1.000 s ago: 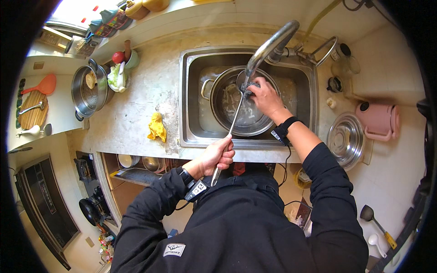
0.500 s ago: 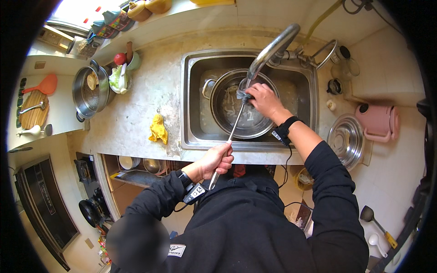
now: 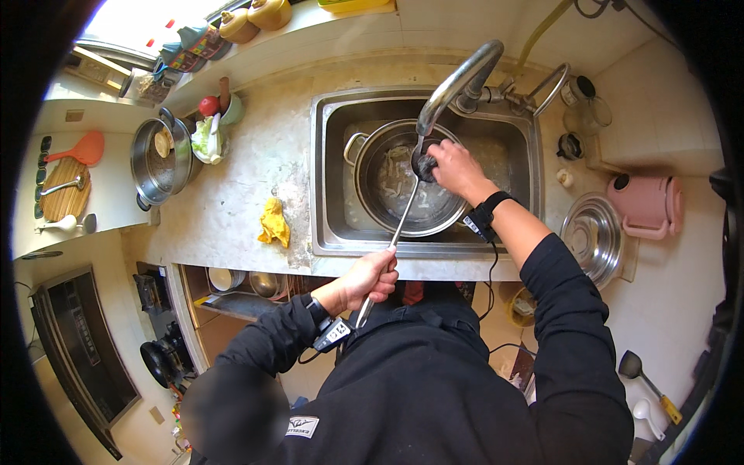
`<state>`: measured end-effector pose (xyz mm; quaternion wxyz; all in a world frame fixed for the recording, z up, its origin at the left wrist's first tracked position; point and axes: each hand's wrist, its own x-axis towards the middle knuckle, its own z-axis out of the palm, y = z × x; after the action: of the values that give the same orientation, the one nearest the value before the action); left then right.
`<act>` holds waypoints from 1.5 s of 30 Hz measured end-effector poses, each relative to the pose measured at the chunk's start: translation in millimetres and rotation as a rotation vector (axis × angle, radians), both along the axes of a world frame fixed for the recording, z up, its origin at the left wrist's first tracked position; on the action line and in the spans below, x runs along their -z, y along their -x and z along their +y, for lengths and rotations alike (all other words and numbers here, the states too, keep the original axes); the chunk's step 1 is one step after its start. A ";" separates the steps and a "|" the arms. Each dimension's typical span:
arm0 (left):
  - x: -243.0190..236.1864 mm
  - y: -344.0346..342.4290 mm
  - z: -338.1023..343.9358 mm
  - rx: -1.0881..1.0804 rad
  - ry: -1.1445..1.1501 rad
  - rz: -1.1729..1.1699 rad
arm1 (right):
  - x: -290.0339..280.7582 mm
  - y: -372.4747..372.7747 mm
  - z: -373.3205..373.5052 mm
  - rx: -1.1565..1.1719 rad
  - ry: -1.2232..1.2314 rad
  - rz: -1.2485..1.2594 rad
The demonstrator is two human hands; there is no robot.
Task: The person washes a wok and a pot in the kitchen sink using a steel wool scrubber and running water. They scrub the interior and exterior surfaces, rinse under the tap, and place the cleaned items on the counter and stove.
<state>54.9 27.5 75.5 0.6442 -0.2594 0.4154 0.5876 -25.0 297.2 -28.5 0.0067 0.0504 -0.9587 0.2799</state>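
Ladle (image 3: 408,208) over sink (image 3: 500,174), mottled counter (image 3: 285,151)

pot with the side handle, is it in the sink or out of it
In: the pot sits inside the sink, whose floor shows on both sides of it.

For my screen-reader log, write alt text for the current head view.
A person's left hand grips a long-handled metal utensil reaching over a pot in a sink, while the right hand holds a dark scrubber at the utensil's far end beneath the faucet. A yellow cloth lies on the counter at left.
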 end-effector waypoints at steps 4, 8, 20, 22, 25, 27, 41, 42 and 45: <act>0.5 -3.3 0.1 -0.031 -0.041 0.036 | -3.6 1.9 4.7 -0.076 0.106 -0.028; 0.7 -3.3 -6.2 -0.035 -0.002 0.064 | -21.9 5.2 20.1 0.010 0.144 0.112; -11.5 -4.9 6.4 0.087 0.127 0.226 | -15.6 20.4 -14.6 -0.641 -0.387 0.552; -14.0 -3.7 4.3 0.120 0.145 0.271 | -11.4 24.5 -12.6 -0.632 -0.501 0.532; -17.7 0.8 -2.6 0.151 0.147 0.294 | -13.2 28.0 -4.0 -0.573 -0.406 0.575; -20.0 5.3 -5.7 0.155 0.147 0.299 | -16.9 27.2 0.2 -0.506 -0.397 0.608; -24.5 5.3 -4.0 0.151 0.155 0.180 | -20.4 22.4 9.7 -0.206 -0.235 0.312; -24.1 3.5 -5.4 0.175 0.169 0.236 | -21.6 22.9 9.7 -0.338 -0.326 0.386; -23.6 3.9 -8.9 0.179 0.135 0.253 | -23.7 27.3 10.3 -0.428 -0.287 0.370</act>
<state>50.9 18.6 99.1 0.6176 -0.1882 0.5532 0.5265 -52.3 307.5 -4.8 0.1148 0.3014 -0.9385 0.1231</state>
